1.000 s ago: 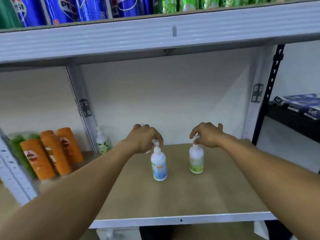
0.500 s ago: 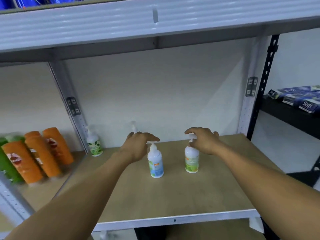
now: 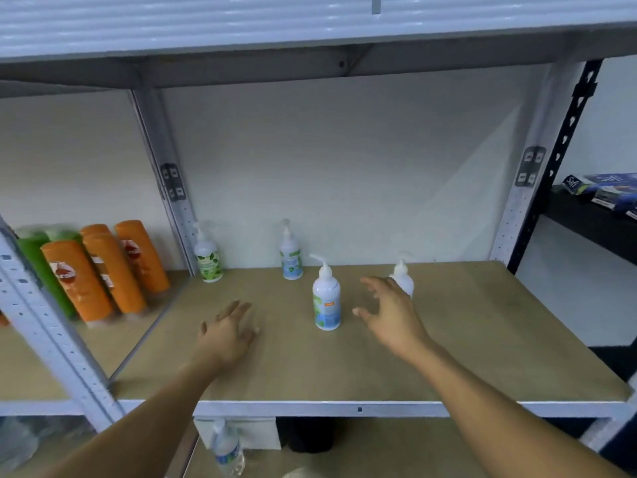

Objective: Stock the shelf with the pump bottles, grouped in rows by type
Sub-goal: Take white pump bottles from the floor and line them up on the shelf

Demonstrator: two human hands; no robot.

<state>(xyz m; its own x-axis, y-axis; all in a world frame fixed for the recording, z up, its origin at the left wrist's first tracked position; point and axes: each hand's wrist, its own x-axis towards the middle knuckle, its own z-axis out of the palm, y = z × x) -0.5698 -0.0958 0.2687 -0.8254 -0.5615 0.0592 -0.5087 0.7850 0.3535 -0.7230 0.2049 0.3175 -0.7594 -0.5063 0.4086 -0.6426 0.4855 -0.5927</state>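
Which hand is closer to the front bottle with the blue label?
Right. The right hand sits just right of the bottle, thumb close but not touching. The left hand is farther off to its left.

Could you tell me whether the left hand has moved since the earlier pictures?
Yes. The left hand has come off the pump of the blue-label bottle and is now to its left, nearer the shelf front edge.

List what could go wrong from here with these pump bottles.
1. The right hand hangs spread beside the front blue-label bottle and in front of the right bottle; a careless sweep could tip either.
2. The right bottle's label is hidden, so its row may not match its type.
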